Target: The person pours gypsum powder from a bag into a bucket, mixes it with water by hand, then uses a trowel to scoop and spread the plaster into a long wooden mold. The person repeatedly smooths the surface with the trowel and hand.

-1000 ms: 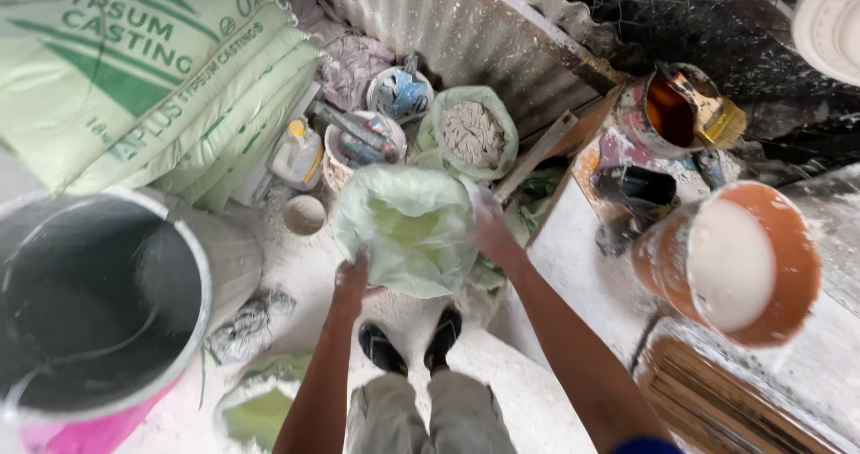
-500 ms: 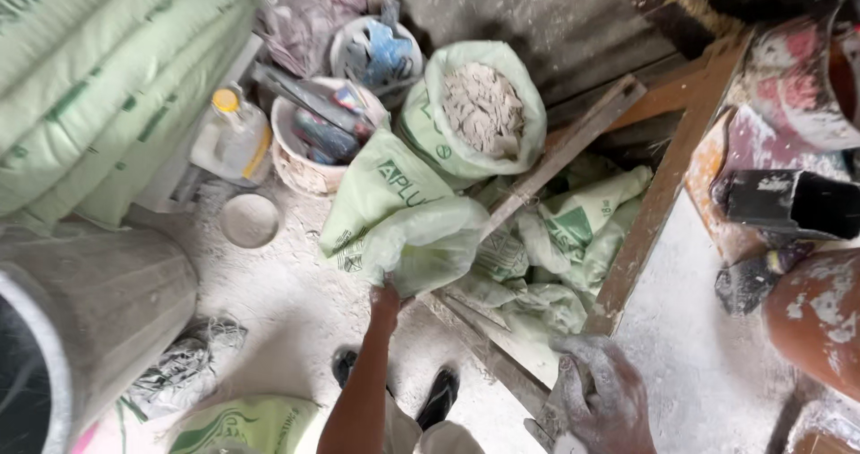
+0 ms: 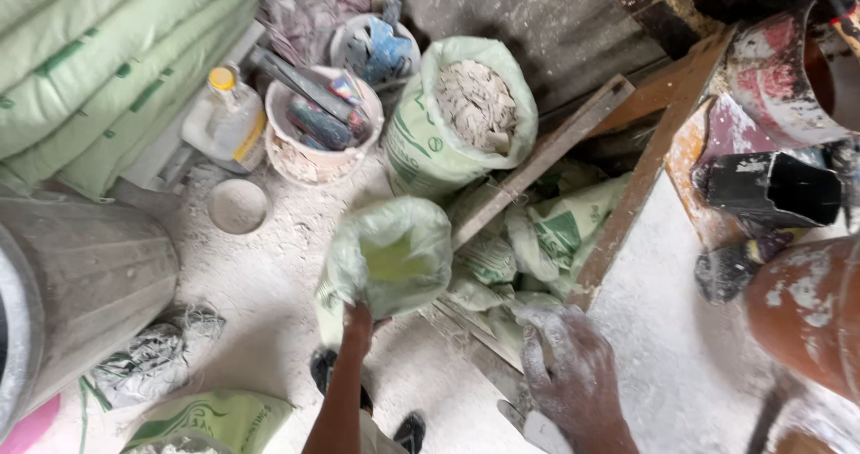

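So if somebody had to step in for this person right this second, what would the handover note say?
Left hand: grips the rim of a pale green sack, holding it open above the dusty floor.
Right hand: coated in white powder, resting on the edge of the wooden bench, holding nothing.
Nearby: a full sack of pale chips stands just beyond the held one; a white bucket of tools sits to its left; folded green sacks lie under the bench.
Done: the sack is lifted and its mouth is open.
Left: how much is in the sack cannot be seen from here.
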